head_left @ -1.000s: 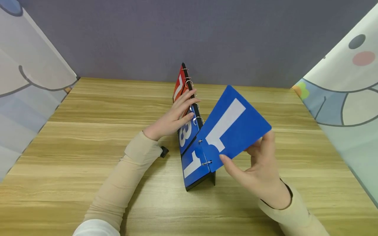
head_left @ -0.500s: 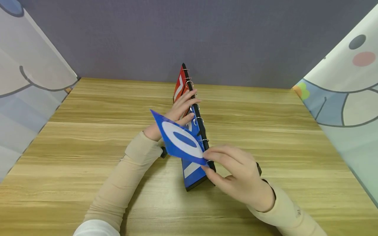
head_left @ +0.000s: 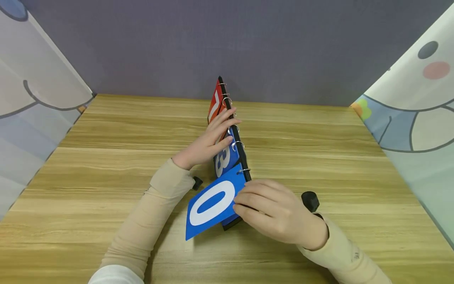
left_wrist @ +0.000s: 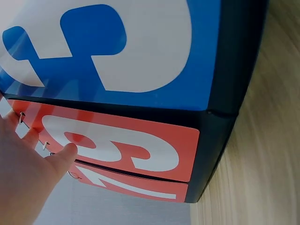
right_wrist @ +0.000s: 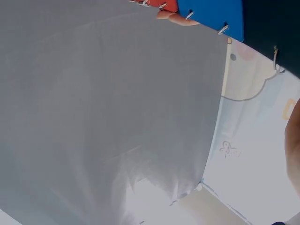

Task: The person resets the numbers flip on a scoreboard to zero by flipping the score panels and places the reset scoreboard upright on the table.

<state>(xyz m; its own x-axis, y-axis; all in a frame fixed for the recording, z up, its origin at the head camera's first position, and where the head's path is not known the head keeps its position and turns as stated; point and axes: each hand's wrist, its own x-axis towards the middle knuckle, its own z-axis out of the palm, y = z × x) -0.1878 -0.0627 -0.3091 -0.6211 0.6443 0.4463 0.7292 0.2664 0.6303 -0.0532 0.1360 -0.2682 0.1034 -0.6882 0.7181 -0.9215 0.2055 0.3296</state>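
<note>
Scoreboard (head_left: 232, 152), black, ring-bound, standing mid-counter (head_left: 361, 189), spine running from 12 towards 6 o'clock; red cards (head_left: 215, 103) at its 12 o'clock end. Left hand (head_left: 207, 144), at 9 o'clock: fingers straight, laid across the spine, gripping nothing. Right hand (head_left: 278, 211), at 4 o'clock: fingers curled, pinching the ring edge of the blue "0" card (head_left: 213, 204), which slants out towards 8 o'clock.

Wrinkled beige fabric sleeves (head_left: 136, 225) have broad cuffs (head_left: 168, 177); the right bears a small dark marking (head_left: 356, 255), white cloth (head_left: 115, 275) borders the left. A blocky black device (head_left: 310, 201) sits at the right wrist.
</note>
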